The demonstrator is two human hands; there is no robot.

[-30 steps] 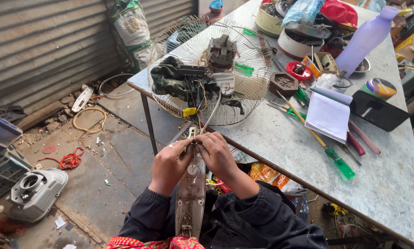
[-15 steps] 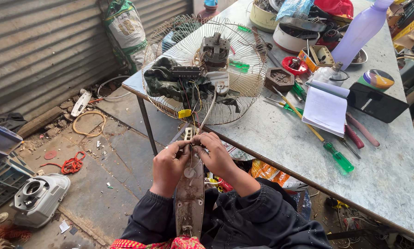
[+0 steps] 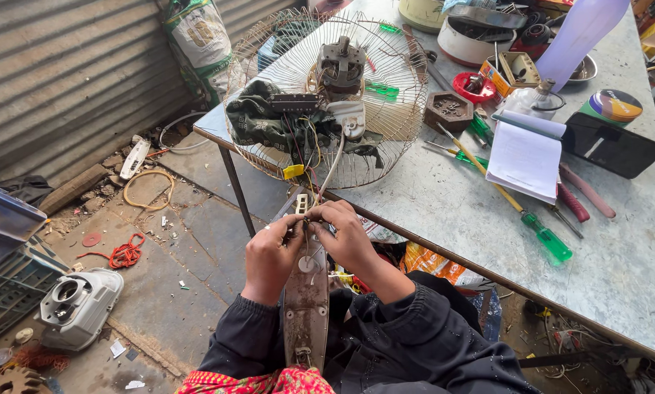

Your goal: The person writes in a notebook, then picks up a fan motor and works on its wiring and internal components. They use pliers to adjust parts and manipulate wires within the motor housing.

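Note:
A long grey plastic fan housing (image 3: 306, 306) stands up from my lap. My left hand (image 3: 271, 255) pinches wires at its upper end, and my right hand (image 3: 349, 237) grips the same spot from the other side. Thin wires and a white cable (image 3: 332, 171) run from there up to the table. They lead into a round wire fan guard (image 3: 397, 95) that holds a fan motor (image 3: 341, 64), a dark patterned cloth (image 3: 258, 124) and a small white part.
The grey table (image 3: 619, 270) carries an open notepad (image 3: 526, 157), green-handled screwdrivers (image 3: 542, 237), red pliers (image 3: 579, 201), a black box, a tape roll and bowls of parts. A grey casing (image 3: 75, 306), crates, a red cord and a sack lie on the floor by a corrugated wall.
Both hands stay on the wires at the top of the housing with small finger movements. The view has shifted slightly closer.

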